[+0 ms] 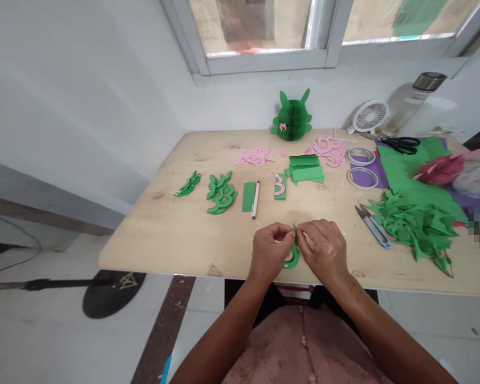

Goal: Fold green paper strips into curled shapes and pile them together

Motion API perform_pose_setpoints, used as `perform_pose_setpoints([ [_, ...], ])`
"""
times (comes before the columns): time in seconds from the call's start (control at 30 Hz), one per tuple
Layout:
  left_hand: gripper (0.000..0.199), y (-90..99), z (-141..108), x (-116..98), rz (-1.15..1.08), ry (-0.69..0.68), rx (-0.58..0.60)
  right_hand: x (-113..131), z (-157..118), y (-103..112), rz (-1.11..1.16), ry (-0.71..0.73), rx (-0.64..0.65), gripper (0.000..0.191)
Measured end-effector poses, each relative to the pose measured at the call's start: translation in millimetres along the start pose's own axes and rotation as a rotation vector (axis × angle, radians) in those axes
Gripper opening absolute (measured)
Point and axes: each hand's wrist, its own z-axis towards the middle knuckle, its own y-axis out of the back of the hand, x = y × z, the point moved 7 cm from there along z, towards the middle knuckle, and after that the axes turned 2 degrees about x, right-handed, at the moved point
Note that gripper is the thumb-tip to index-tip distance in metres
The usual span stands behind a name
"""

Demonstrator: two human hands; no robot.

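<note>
My left hand [272, 248] and my right hand [324, 246] meet near the table's front edge. Both pinch a small green paper cutout [293, 260] between thumb and fingers. Its curved lower part hangs below the fingertips, and a thin tip sticks up above them; my fingers hide its middle. Beyond my hands lie a white pen [256, 200], a green paper strip [248, 197] and a green card with a pink curved cutout [279, 185] on it. Blue-handled thread snips [374, 226] rest to the right of my right hand.
Green cutouts [222, 194] are piled at left, pink cutouts [254, 157] behind. A green honeycomb paper figure [293, 120] stands at the wall. Rightward are tape rolls [362, 178], black scissors [402, 144], a small fan [370, 116], a bottle [414, 104] and green scraps [418, 229].
</note>
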Motion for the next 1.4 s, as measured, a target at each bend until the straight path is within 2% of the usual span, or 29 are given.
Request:
perform_pose_setpoints([
  [0.13, 0.01, -0.2, 0.3, 0.8, -0.015, 0.005, 0.005, -6.6, -1.0, -2.1, 0.102, -0.076, 0.003, 0.01],
  [0.3, 0.01, -1.2, 3.7, 3.6, -0.079, 0.033, 0.018, -22.1, -1.6, -9.2, 0.288, -0.247, 0.049, 0.01],
  [0.4, 0.01, -2.3, 6.9, 3.1, -0.11, 0.047, 0.029, -26.6, -0.6, -10.8, 0.332, -0.283, 0.062, 0.011],
  [0.67, 0.011, -4.4, 17.7, -1.0, -0.093, 0.04, 0.034, -14.6, 4.4, -3.6, 0.079, -0.087, 0.029, 0.014],
  [0.8, 0.011, -7.6, 21.7, -3.9, -0.066, 0.015, 0.053, -13.5, 7.6, -0.9, -0.011, -0.053, 0.0, 0.016],
  [1.4, 0.008, -9.9, 32.2, -15.2, -0.047, 0.009, 0.082, -15.9, 19.4, 1.0, -0.054, 0.042, 0.011, 0.018],
])
